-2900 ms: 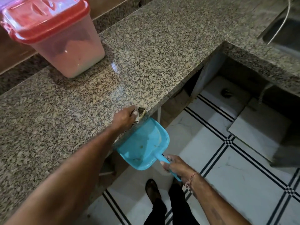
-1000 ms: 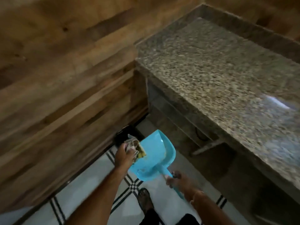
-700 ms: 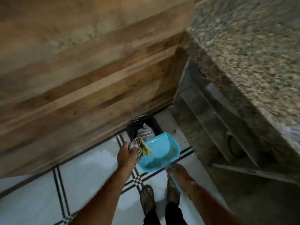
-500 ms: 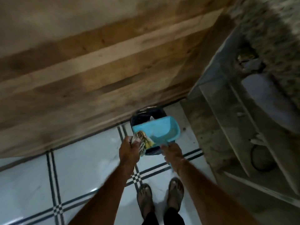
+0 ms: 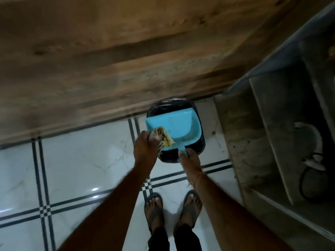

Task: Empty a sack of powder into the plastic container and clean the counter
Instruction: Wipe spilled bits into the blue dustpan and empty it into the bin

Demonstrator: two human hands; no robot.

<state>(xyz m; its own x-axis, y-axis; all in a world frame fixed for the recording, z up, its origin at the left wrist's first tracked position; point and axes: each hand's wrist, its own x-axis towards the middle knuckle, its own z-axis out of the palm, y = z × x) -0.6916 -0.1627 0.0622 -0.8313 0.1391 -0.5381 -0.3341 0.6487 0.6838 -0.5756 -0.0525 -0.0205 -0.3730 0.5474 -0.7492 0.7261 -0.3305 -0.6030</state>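
Above the bin (image 5: pixel 174 104), right grip (image 5: pixel 190 160) is clasping the seemingly light, stiff dustpan (image 5: pixel 179 124) by its handle while left grip (image 5: pixel 145 149) is bunching a soft rag (image 5: pixel 161 137).

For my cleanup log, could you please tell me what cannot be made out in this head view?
Head view:
Inside of the black bin: covered by the blue dustpan.
Fingers of the right hand: tucked under it, round the dustpan's handle.
The cloth: bunched in the left hand, pattern unclear.
Objects on the shelf: dim, blurred.
The counter and plastic container: outside the frame.
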